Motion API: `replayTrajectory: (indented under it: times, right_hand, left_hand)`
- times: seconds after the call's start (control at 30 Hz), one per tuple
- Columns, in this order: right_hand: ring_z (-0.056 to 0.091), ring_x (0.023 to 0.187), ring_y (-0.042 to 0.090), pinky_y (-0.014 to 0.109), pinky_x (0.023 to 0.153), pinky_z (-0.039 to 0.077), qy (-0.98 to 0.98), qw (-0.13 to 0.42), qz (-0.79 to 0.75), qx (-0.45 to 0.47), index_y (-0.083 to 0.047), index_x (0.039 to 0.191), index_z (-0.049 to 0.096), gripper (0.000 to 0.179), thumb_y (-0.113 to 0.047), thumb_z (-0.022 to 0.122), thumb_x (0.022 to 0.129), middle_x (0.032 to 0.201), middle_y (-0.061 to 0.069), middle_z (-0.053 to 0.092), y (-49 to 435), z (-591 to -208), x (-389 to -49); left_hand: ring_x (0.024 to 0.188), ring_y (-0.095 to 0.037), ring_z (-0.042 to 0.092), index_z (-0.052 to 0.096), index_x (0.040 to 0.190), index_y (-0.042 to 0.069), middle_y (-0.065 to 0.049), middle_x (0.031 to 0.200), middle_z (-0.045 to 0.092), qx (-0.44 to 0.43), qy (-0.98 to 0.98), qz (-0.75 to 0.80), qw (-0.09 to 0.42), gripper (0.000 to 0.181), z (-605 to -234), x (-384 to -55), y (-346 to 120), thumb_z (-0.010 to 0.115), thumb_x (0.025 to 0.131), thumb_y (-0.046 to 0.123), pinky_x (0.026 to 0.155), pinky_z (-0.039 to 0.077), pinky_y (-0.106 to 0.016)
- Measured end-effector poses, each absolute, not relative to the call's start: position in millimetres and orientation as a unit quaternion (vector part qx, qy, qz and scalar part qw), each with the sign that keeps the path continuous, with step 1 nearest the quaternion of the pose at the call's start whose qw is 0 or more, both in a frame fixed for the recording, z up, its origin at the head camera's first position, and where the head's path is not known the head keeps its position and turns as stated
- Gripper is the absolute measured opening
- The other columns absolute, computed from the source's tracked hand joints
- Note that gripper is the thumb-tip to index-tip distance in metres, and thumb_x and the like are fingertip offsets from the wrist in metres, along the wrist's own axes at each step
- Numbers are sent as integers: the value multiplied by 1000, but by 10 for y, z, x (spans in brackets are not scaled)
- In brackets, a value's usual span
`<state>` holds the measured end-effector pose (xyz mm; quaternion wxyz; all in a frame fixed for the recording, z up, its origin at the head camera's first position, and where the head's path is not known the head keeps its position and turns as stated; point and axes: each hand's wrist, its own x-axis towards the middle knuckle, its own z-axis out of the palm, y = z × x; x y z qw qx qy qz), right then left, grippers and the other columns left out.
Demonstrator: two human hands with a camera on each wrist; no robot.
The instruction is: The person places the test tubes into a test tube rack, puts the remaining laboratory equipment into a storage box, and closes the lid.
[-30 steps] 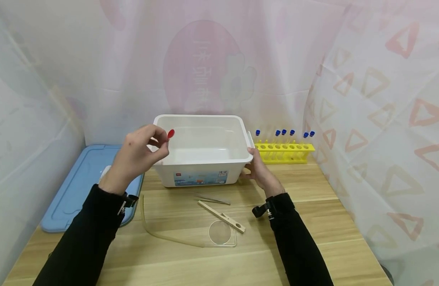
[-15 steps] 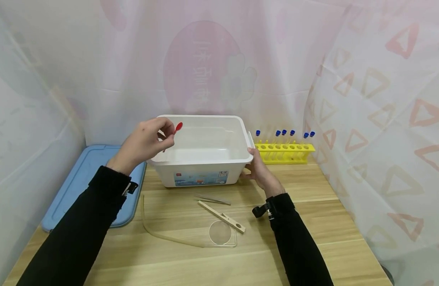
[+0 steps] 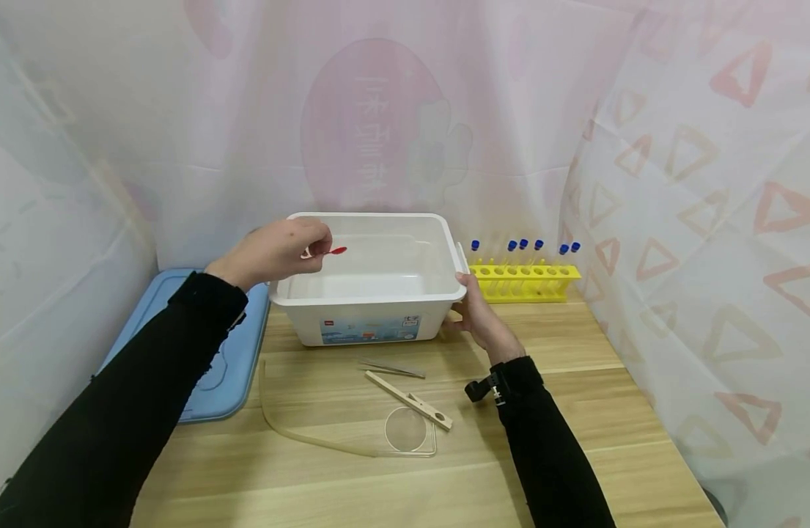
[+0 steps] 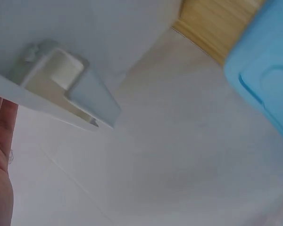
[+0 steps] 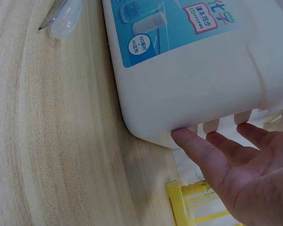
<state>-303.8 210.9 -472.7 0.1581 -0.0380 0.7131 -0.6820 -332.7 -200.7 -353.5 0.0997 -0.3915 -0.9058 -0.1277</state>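
Observation:
My left hand (image 3: 279, 253) pinches a small red spoon (image 3: 337, 251) over the left side of a white plastic box (image 3: 365, 301). The spoon's handle is mostly hidden in the fingers. Only the side of that hand (image 4: 0, 160) shows in the left wrist view, beyond the box's rim and handle (image 4: 92, 96). My right hand (image 3: 480, 315) rests against the right end of the box. In the right wrist view its fingers (image 5: 198, 148) are extended, with the tips touching the white wall (image 5: 179, 89) near a blue label.
A yellow rack (image 3: 523, 273) of blue-capped tubes stands right of the box. The blue lid (image 3: 226, 389) lies at left. In front are tweezers (image 3: 393, 369), a wooden clamp (image 3: 407, 400), a curved tube (image 3: 312, 440) and a clear round piece (image 3: 405, 429). Curtains surround the table.
My left hand has moved right and over the box with the red spoon, whose bowl has tipped from upright to nearly level. The right hand has stayed against the box.

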Motion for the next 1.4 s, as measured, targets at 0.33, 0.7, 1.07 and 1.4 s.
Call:
replayTrajectory:
  times: [0.33,0.7,1.07,1.4]
  right_hand:
    - [33,177,54,89,129,42,711,157,-685,-35,-32,189,13,87,-69,27,112,193,19,26,2113,-4740,-3044]
    - [31,179,54,87,132,40,708,161,-687,-32,-33,190,9,87,-69,27,113,195,19,22,2093,-4745,-3056]
    - [33,178,55,88,130,41,714,156,-682,-38,-34,190,11,87,-73,27,113,194,19,24,2118,-4754,-3056]
    - [33,178,54,88,130,41,715,155,-681,-35,-35,190,12,87,-73,27,112,194,19,24,2128,-4732,-3027]
  left_hand:
    - [90,-13,54,63,98,16,3,92,60,-462,-881,-93,27,26,-3553,-3508,-1912,74,103,-8,79,47,-27]
    - [94,-15,60,76,116,7,-6,105,73,-469,-880,-57,-43,17,-3568,-3542,-1764,74,109,-8,86,56,-32]
    - [93,-19,67,85,101,13,-6,106,83,-459,-881,48,-104,21,-3492,-3519,-1719,77,109,-4,91,65,-43]
    - [86,-15,61,86,98,13,-3,100,83,-404,-890,101,-185,23,-3454,-3529,-1604,76,108,-5,78,54,-33]
